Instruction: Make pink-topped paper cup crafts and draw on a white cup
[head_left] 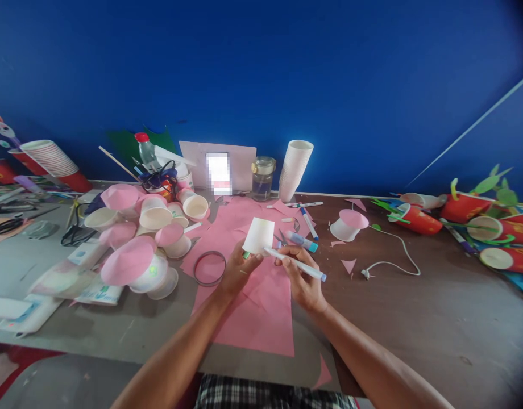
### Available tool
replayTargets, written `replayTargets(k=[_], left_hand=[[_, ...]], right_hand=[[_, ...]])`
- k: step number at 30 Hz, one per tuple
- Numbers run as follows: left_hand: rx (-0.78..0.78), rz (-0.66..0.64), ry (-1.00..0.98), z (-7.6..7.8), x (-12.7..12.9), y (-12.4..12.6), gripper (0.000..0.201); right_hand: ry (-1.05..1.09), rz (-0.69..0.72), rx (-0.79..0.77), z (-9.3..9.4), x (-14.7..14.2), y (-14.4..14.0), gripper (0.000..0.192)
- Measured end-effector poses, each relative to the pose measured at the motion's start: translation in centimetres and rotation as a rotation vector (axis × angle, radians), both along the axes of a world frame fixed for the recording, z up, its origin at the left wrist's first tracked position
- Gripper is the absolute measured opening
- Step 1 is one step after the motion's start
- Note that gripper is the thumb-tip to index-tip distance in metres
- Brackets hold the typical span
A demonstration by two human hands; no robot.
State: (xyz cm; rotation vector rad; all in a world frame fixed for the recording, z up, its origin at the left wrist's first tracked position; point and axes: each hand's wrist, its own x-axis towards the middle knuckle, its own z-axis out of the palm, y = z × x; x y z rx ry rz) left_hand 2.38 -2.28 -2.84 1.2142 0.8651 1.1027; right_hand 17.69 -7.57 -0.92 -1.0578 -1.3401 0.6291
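Note:
My left hand [237, 269] is closed around the lower part of a white paper cup [260, 234], tilted above the pink paper [257, 318]. A small green patch shows by my left fingers. In my right hand [303, 284] is a white marker [303, 267] with a blue back end, its tip against or very close to the cup's lower right side. Just beyond my right hand lie a glue stick [302, 241] with a teal cap and a pair of scissors [280, 237], partly hidden. A roll of tape [210, 268] lies left of my left hand.
White cups with pink paper tops [129, 261] crowd the left side; one similar cup [349, 225] stands at right. Behind are a phone [219, 173], a glass jar [262, 179] and a tall cup stack [295, 170]. A white cable [400, 241] and red cups [466, 213] lie right.

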Motion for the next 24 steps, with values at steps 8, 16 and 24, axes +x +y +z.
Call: replayTargets(k=[8, 16, 24], left_hand=[[-0.019, -0.001, -0.004, 0.4, 0.0, -0.3, 0.040], [-0.173, -0.004, -0.384, 1.2, 1.0, -0.9, 0.029], [-0.228, 0.011, -0.414, 0.9, 0.9, -0.5, 0.025]], right_hand=[[-0.065, 0.055, 0.011, -0.2, 0.0, 0.0, 0.017], [-0.085, 0.047, 0.035, -0.4, 0.1, 0.1, 0.016], [-0.093, 0.070, 0.040, -0.1, 0.0, -0.1, 0.013]])
